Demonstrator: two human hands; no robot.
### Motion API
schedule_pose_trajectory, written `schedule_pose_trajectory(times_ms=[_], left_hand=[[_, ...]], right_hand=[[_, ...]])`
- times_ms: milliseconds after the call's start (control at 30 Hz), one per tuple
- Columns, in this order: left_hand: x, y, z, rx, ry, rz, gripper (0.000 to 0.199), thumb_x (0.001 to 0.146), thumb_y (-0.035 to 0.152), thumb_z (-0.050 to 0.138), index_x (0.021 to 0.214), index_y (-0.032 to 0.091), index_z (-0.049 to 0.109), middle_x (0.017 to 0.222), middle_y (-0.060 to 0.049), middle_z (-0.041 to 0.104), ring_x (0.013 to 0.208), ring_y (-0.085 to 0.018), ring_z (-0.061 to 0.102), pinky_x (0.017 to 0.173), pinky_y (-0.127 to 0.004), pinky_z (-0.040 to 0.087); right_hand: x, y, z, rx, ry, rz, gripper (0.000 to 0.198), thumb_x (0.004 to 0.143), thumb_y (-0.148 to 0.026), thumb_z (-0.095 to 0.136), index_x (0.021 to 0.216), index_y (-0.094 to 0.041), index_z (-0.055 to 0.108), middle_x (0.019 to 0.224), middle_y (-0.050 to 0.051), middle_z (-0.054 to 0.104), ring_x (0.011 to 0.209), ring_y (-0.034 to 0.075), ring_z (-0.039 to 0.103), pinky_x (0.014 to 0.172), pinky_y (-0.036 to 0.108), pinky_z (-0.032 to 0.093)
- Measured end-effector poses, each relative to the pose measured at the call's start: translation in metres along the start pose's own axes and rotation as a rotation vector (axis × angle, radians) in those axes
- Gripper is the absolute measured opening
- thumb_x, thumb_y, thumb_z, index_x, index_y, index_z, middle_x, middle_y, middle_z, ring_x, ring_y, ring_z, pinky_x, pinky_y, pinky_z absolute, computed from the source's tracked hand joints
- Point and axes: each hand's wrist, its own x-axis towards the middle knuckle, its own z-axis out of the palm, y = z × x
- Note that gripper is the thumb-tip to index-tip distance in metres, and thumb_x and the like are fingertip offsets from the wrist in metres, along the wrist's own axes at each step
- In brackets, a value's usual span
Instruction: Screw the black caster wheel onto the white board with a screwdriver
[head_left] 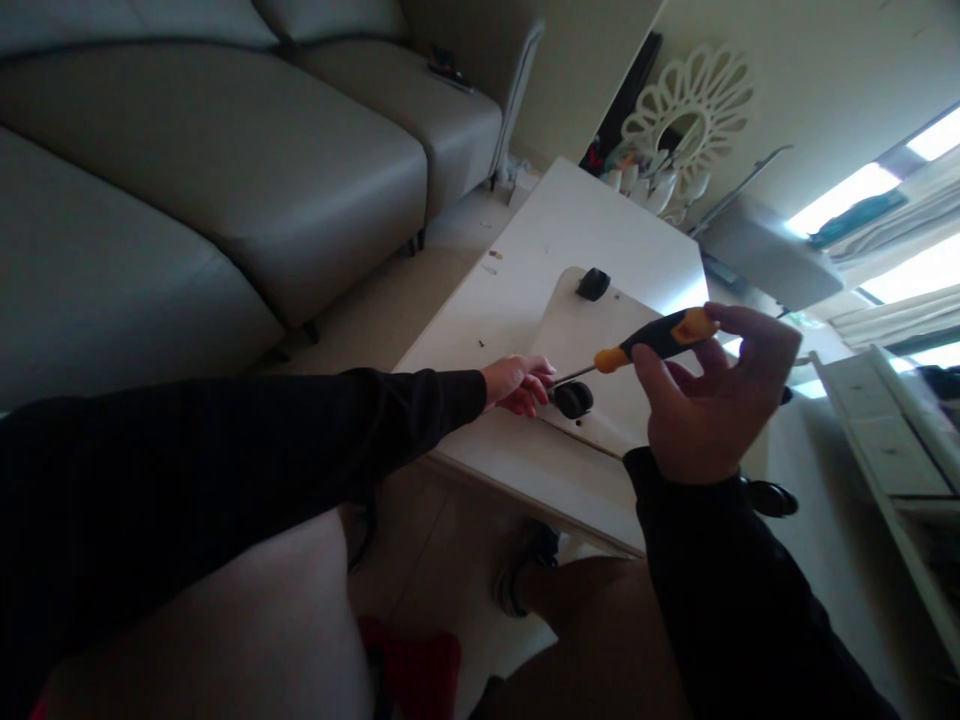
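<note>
My right hand [712, 395] grips the orange and black handle of a screwdriver [660, 340], whose shaft slants down left to a black caster wheel [574, 400]. My left hand [517, 383] rests at that caster, fingers pinched at the screwdriver's tip. The caster sits on the near corner of a pale board [600, 345] that lies flat on a white low table [525, 270]. A second black caster [592, 284] stands at the board's far corner. Both of my arms are in black sleeves.
A grey sofa [225, 180] fills the left side. A white flower-shaped ornament [686, 110] stands behind the table. White drawers [892, 440] are at the right. A shoe [517, 585] and something red [416, 665] lie on the floor by my knees.
</note>
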Motion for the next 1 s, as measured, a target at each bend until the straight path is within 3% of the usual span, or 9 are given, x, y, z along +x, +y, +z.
schedule_pose_trajectory(times_ms=[167,400,667,900,1000], left_hand=[[-0.0015,0.0020,0.0021,0.049,0.026,0.009,0.019,0.092,0.030,0.053,0.096,0.014,0.062,0.068,0.000,0.063,0.048,-0.012,0.058,0.048,-0.024,0.038],[-0.0004,0.0009,0.0014,0.044,0.005,0.012,0.018,0.092,0.029,0.053,0.096,0.014,0.063,0.067,0.000,0.063,0.047,-0.012,0.057,0.047,-0.024,0.039],[-0.0013,0.0002,0.0028,0.046,0.009,0.036,0.016,0.091,0.027,0.054,0.095,0.014,0.063,0.067,0.000,0.064,0.044,-0.010,0.057,0.046,-0.023,0.038],[-0.0006,-0.0018,0.0009,0.034,-0.004,0.045,0.017,0.089,0.029,0.057,0.093,0.015,0.065,0.071,-0.001,0.065,0.047,-0.011,0.057,0.046,-0.023,0.039],[0.0001,-0.0035,0.0000,0.027,-0.004,0.055,0.017,0.087,0.030,0.059,0.092,0.015,0.066,0.072,-0.002,0.066,0.048,-0.011,0.058,0.046,-0.023,0.040]], right_hand=[[0.0000,-0.0032,0.0015,-0.035,0.016,-0.010,0.048,0.068,-0.014,0.083,0.109,-0.029,0.063,0.111,-0.001,0.058,0.091,0.013,0.067,0.059,0.023,0.060],[-0.0008,-0.0014,0.0008,0.105,-0.030,-0.060,0.048,0.070,-0.009,0.077,0.111,-0.030,0.065,0.111,0.000,0.058,0.095,0.017,0.071,0.067,0.030,0.064],[-0.0010,-0.0035,0.0017,-0.043,0.046,-0.018,0.048,0.066,-0.015,0.087,0.108,-0.029,0.067,0.109,0.001,0.059,0.088,0.013,0.068,0.052,0.019,0.057],[-0.0015,-0.0022,0.0015,0.055,-0.022,-0.098,0.043,0.074,-0.014,0.076,0.112,-0.030,0.065,0.113,0.002,0.061,0.104,0.020,0.071,0.066,0.031,0.066],[-0.0013,-0.0032,0.0000,-0.024,-0.026,-0.051,0.045,0.073,-0.019,0.080,0.113,-0.029,0.063,0.116,0.002,0.060,0.099,0.019,0.070,0.065,0.032,0.066]])
